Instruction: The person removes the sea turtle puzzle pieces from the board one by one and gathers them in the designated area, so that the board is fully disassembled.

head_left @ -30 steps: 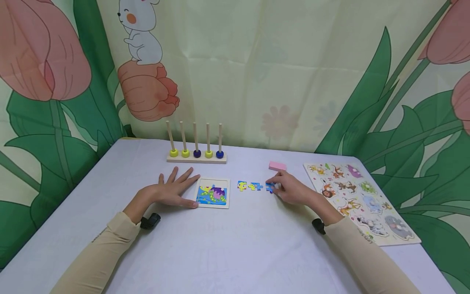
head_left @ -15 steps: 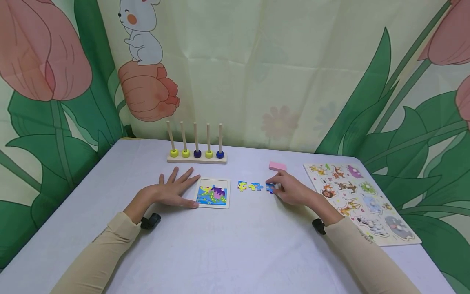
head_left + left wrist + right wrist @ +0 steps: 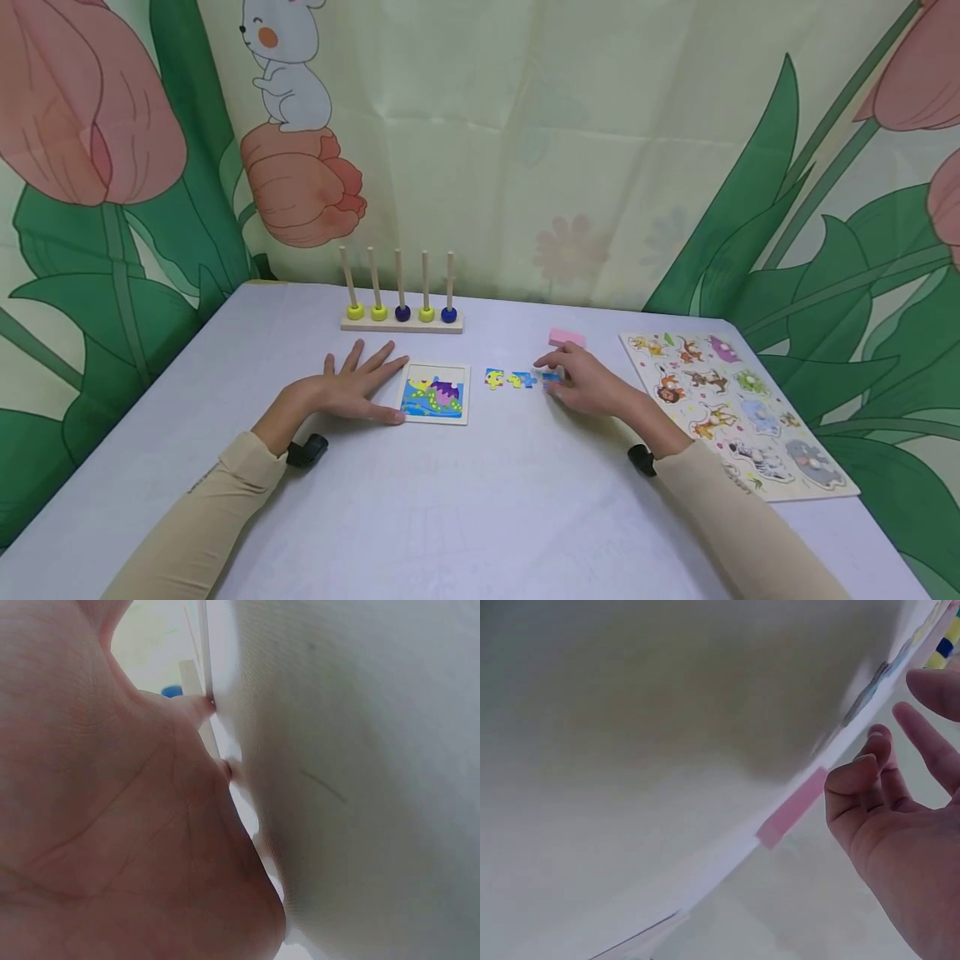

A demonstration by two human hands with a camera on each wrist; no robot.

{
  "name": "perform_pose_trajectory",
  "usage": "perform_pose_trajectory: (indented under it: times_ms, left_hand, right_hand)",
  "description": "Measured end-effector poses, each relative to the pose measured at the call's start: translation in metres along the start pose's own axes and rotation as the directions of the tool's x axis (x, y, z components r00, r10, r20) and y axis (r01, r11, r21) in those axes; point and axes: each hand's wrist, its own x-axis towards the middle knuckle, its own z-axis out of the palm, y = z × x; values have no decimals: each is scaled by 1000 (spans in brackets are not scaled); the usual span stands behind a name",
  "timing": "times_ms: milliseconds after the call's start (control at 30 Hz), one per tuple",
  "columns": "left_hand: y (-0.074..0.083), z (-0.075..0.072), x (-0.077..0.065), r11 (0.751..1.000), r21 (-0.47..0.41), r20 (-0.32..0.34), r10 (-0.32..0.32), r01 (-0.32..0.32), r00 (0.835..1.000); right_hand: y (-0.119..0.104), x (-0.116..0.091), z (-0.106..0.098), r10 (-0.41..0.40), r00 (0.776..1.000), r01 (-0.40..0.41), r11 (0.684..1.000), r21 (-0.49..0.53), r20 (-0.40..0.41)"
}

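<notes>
My left hand (image 3: 352, 387) lies spread beside a small framed jigsaw puzzle (image 3: 467, 398). Its thumb and a fingertip touch the frame's left edge; the picture inside shows a yellow animal in a purple shell on blue. The left wrist view is mostly palm (image 3: 135, 810). To the right of the frame, loose jigsaw pieces lie in a row: a yellow one (image 3: 494, 379), a yellow-and-blue one (image 3: 523, 381) and a blue one (image 3: 551, 377). My right hand (image 3: 588, 383) is over the blue piece and partly hides it. In the right wrist view its thumb and index finger (image 3: 930, 746) are apart, nothing between them.
A pink block (image 3: 566, 337) sits just behind my right hand. A wooden peg stand (image 3: 402, 327) with yellow and dark blue beads stands at the back left. An animal puzzle board (image 3: 738, 417) lies at the right, near my right forearm. A printed curtain (image 3: 480, 150) hangs behind the table.
My right hand has shifted slightly left, and its index finger has come off the blue piece, which stays on the table. My left hand has not moved.
</notes>
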Motion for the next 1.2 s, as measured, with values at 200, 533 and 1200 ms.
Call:
perform_pose_trajectory:
  times_ms: [200,533,1200]
  left_hand:
    - [-3,4,3,1000,-9,-16,6,-6,1000]
    - [-5,6,8,1000,7,-9,-8,8,1000]
    - [6,-6,-5,999,-40,12,9,-9,1000]
  right_hand:
    - [-17,9,8,-32,999,31,999,15,26]
    - [-45,25,21,-84,995,83,996,13,57]
    - [-102,63,50,-165,974,163,986,26,153]
